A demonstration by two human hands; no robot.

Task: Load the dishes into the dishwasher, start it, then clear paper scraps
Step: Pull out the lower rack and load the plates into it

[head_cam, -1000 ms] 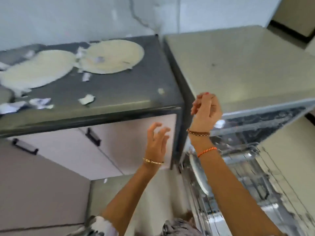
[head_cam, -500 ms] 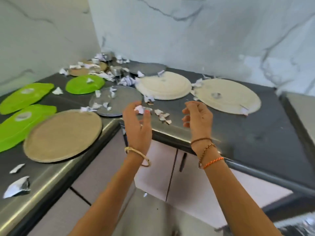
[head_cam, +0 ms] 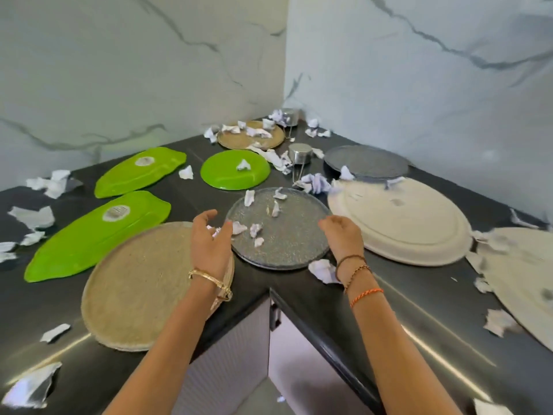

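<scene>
Two bare forearms reach forward over the inner corner of a dark L-shaped worktop [head_cam: 299, 298]. The left hand [head_cam: 211, 239] hovers with fingers loosely spread and slightly curved, holding nothing, at the left rim of a speckled grey round plate [head_cam: 287, 235]; whether it touches the rim cannot be told. The right hand [head_cam: 341, 235] is at the plate's right rim with fingers curled downward, and whether it grips the edge cannot be told. Small torn paper scraps [head_cam: 256, 230] lie on this grey plate, and one crumpled scrap [head_cam: 323, 271] sits just beside the right wrist. Under the left wrist lies a round tan plate [head_cam: 134, 289]. Further left are two long leaf-shaped green platters [head_cam: 89, 235], one behind the other. Behind the grey plate sits a round green plate [head_cam: 233, 173] with a scrap on it, and beyond that a second tan plate [head_cam: 248, 139] covered in scraps, near the corner of the marble walls. To the right lies a large cream oval platter [head_cam: 401, 226], with a dark grey plate [head_cam: 368, 161] behind it and a small steel cup [head_cam: 300, 154] between the plates. More white scraps are scattered across the worktop.
</scene>
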